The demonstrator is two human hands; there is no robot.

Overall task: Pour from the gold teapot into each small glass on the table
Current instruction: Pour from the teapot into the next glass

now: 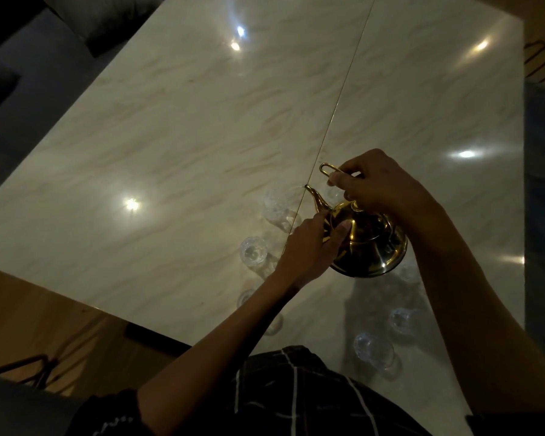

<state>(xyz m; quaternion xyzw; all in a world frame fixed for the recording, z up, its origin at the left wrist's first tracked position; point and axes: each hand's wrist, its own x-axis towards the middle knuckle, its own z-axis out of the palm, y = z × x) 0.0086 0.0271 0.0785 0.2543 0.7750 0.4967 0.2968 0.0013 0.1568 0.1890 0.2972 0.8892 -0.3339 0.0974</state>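
The gold teapot (372,243) stands or hovers low over the marble table (177,127), spout pointing up and left. My right hand (381,184) grips its wire handle from above. My left hand (309,250) rests against the pot's body near the base of the spout. Several small clear glasses stand around the pot: one just left of the spout (276,204), one nearer me on the left (254,250), two on the right near the table's front edge (373,347) (403,320). My left forearm partly hides another glass (246,298).
A thin gold seam (343,86) runs across the tabletop from the far edge to the pot. Dark upholstered seating (29,58) lies past the table's left side. Wooden floor (44,325) shows at lower left. Ceiling lights glare off the glossy surface.
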